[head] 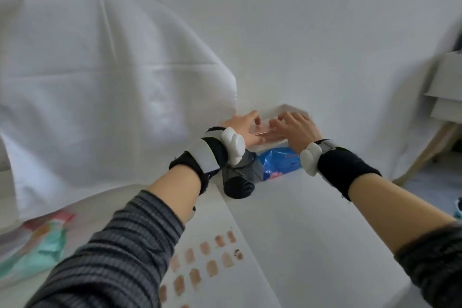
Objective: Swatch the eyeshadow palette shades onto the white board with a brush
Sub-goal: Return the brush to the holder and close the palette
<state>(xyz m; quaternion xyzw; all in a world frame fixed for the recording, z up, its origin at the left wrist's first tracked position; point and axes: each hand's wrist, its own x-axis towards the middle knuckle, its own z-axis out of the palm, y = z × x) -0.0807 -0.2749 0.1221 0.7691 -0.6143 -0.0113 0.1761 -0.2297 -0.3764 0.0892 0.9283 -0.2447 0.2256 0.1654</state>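
The fingers of the left hand [243, 124] curl round the near left end of a clear, flat case, apparently the eyeshadow palette [266, 131], with the fingertips over its top edge. The fingers of the right hand [296, 127] bend down onto its right end, tips on the lid. The picture is blurred here, so I cannot tell whether they pinch the edge or only press on it. Both hands meet on the case well forward, at the back of the table [325, 232], where it sits on or against a white box [287, 110] just above a blue packet [277, 162].

Judging by its look, the case is light, stiff plastic with a smooth and rather slippery shell, and the pressed powders inside would crack if it fell. It is best held by the two short ends or the long edges, kept level, with thumbs clear of the pans once it is open.

Just beside the left wrist stands a black mesh cup [240, 177], close enough to be knocked over. Nearer the body lies the white board [225, 257], already carrying rows of pink and brown swatches [212, 260]. No brush can be seen in either hand. A teal and red wrapper [37, 245] lies at the far left.
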